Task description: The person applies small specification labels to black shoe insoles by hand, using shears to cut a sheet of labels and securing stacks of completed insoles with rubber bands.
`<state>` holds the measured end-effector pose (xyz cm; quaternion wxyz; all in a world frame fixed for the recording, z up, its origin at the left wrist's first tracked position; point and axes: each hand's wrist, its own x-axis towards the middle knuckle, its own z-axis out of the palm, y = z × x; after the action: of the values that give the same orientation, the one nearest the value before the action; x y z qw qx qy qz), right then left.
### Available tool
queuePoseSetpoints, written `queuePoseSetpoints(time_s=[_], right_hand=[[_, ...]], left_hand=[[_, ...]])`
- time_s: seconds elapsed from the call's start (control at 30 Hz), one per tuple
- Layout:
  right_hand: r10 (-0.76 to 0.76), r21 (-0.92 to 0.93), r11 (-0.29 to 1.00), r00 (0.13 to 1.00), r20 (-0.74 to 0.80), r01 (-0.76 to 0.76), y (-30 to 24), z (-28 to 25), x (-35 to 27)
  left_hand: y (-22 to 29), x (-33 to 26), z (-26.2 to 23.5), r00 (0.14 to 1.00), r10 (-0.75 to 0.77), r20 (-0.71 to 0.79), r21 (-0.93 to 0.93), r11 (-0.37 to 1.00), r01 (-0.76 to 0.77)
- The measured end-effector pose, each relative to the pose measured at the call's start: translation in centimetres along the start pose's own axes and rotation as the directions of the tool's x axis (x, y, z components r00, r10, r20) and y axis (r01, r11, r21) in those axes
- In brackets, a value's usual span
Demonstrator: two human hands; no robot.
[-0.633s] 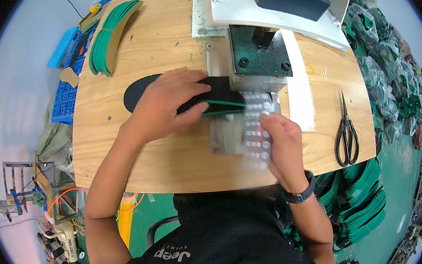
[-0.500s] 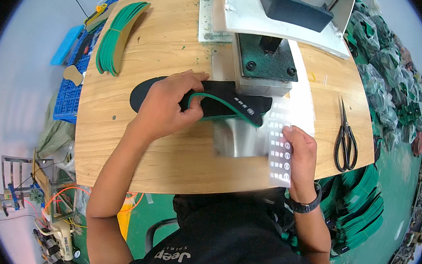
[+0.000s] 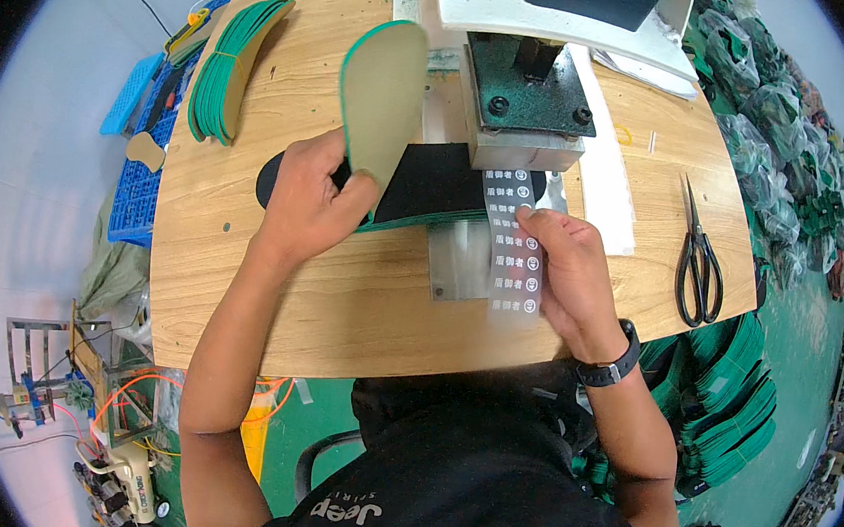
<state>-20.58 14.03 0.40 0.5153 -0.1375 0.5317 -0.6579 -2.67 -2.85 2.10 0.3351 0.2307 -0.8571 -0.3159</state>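
gripped a tan-faced insole (image 3: 387, 90) in the left hand (image 3: 310, 193), fingers and thumb closed on its lower end; held it tilted up above the table (image 3: 336, 331), green rim showing and other face turned away. pinched a clear printed film (image 3: 517, 262) in the right hand (image 3: 567, 266), thumb on top near the right edge, upper end reaching over the black insoles (image 3: 440, 170) and up to the press block (image 3: 527, 155). could not tell whether touching or just above.

looked partway through a stack: one insole raised, black ones lying flat with a metal plate (image 3: 461, 272) in view beside them. saw no mark on the uncovered black; could not tell about the part beneath the film, nor about the hidden face of the raised insole. counted many printed rows on the film.

on the film, made out white characters in repeating rows, each with a round emblem at the right. farther out, noticed pale lettering on the black shirt (image 3: 464, 468), black scissors (image 3: 694, 234) at the right and a banded bundle (image 3: 222, 85) of green-edged pieces at the left, without readable print.
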Motion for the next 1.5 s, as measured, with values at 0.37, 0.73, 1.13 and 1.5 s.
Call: queuePoseSetpoints(time_s=[0.37, 0.73, 1.13, 1.5], right_hand=[[0.04, -0.025, 0.999, 0.998, -0.039, -0.041, 0.0, 0.7, -0.3], [0.068, -0.112, 0.991, 0.998, 0.003, -0.068, -0.6, 0.6, -0.8], [-0.07, 0.004, 0.997, 0.987, -0.144, 0.071, -0.8, -1.3, -2.7], [0.069, -0.135, 0.988, 0.998, -0.006, -0.069, -0.7, 0.6, -0.9]], left_hand=[[0.3, -0.1, 0.0, 0.991, 0.112, 0.076, 0.137, 0.983, -0.122], [1.2, 0.6, 1.1, 0.973, 0.097, 0.211, 0.279, 0.948, -0.155], [0.8, 0.3, -0.2, 0.993, -0.121, -0.003, 0.124, 0.985, 0.121], [0.1, -0.2, -0.1, 0.978, -0.176, -0.113, -0.133, 0.978, 0.161]])
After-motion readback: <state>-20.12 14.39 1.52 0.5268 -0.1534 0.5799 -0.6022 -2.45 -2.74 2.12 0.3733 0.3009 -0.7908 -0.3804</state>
